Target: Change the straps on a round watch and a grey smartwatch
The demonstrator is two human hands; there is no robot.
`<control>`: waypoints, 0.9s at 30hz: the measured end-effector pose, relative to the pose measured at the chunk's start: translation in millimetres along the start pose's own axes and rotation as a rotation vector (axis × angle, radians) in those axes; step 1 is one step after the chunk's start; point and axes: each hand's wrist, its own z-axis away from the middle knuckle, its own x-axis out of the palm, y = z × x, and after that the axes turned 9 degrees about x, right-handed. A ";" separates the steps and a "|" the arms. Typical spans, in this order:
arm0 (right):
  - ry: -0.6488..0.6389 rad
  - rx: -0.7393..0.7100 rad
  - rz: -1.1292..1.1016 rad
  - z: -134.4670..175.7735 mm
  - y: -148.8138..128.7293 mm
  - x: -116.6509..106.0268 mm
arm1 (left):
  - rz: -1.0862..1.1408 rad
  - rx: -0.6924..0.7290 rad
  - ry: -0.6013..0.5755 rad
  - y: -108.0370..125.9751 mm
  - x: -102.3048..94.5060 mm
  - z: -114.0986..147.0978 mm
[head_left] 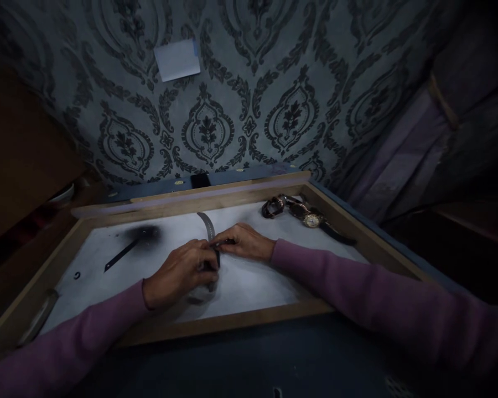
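1. Head view: looking down into a shallow wooden tray (232,320) with a white floor, set on a blue surface (216,359).
2. Reaching in across the near side of the tray in purple sleeves (327,271), bringing both hands together near the middle of its floor.
3. Gripping with the left hand (182,272), about mid-tray: thumb and fingers closed around a small dark piece (216,258), mostly hidden and too dim to name more closely.
4. Pinching with the right hand (244,240), right beside the left fingertips: thumb and fingers drawn together at the near end of a grey perforated watch strap (208,224).
5. Seen curving from that pinch toward the far rim of the tray: the rest of the strap, bare of fingers.
6. Lying in the far right part of the tray: a gold-coloured wristwatch (312,220) with a dark band, and to its left a brown coiled band (273,207).
7. Lying in the left part of the tray: a narrow dark strip (122,254), slanting, one end in a dark smudge (149,235); farther left, a tiny dark C-shaped piece (77,275).
8. Placed just beyond the far rim of the tray: a flat black rectangle (200,181).
9. Rising behind the tray: patterned wallpaper (207,130), bearing a white sheet (177,61).
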 end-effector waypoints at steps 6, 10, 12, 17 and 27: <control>0.030 -0.007 -0.027 -0.4 0.7 2.1 | -0.102 0.038 0.044 4.7 -0.1 2.8; 0.049 0.006 -0.046 -0.9 3.1 2.4 | -0.086 0.076 0.050 -0.4 -0.8 3.0; 0.060 0.029 -0.059 -1.7 4.7 2.6 | -0.077 0.089 0.041 -2.4 -1.3 4.0; 0.039 0.093 -0.088 -4.1 6.8 3.0 | -0.088 0.099 0.029 -2.2 -2.2 5.5; 0.049 0.424 -0.987 -1.6 5.6 0.0 | -0.051 -0.020 0.034 -5.0 0.3 5.6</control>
